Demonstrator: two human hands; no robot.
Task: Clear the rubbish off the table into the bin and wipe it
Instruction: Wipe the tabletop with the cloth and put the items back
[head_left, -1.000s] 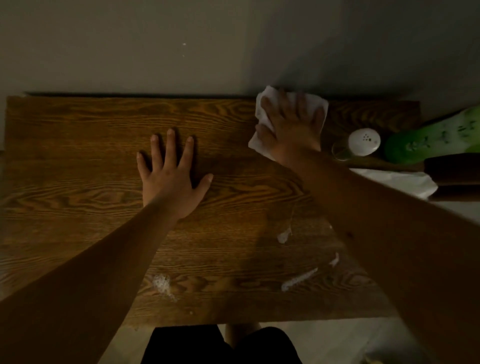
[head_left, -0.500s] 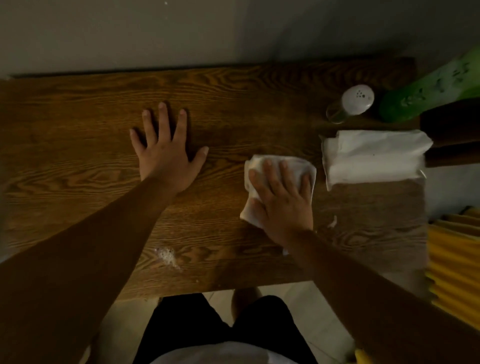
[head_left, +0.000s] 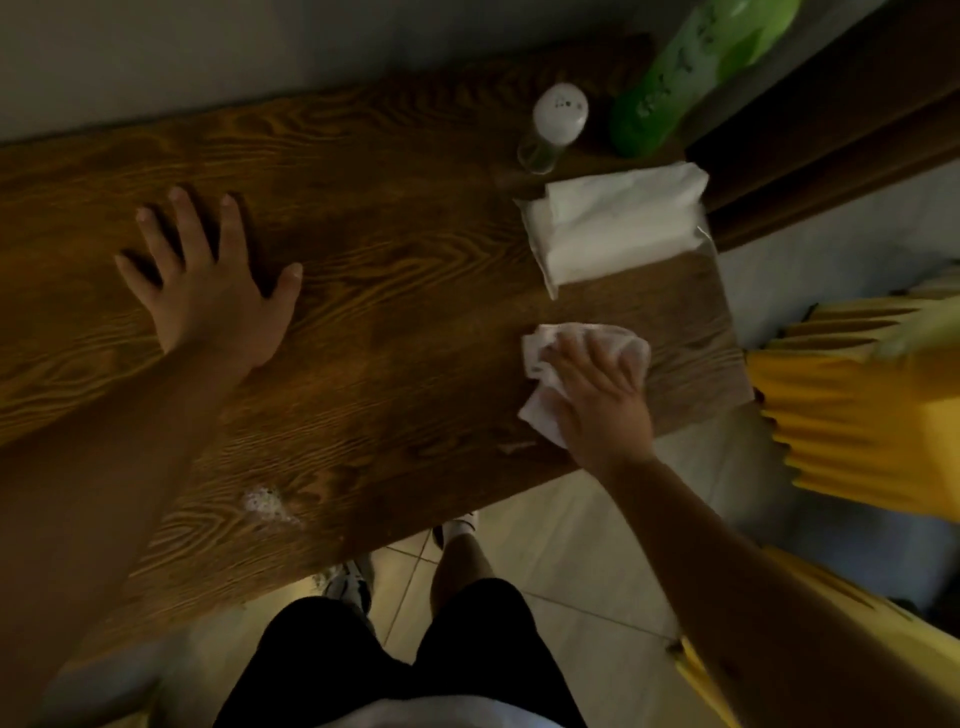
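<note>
Right hand (head_left: 597, 395) presses a crumpled white tissue (head_left: 540, 353) flat on the table (head_left: 389, 249), fingers spread over it, near the right end by the front edge. Left hand (head_left: 208, 291) lies flat on the wood, fingers splayed, holding nothing.

Risks as I see them: the white residue patch (head_left: 267, 501) near the front edge sits well apart from the tissue and could get missed. A wide sweep could clip the tissue pack (head_left: 618, 223) or tip the shaker (head_left: 556, 119) behind it. 1 small smear (head_left: 517, 446) just beside the tissue.

Dark wood-grain top against a grey wall, dim light, tiled floor, green bottle (head_left: 691, 73) at the far right, something yellow (head_left: 852, 415) off the table end; can't tell if it's the bin.
</note>
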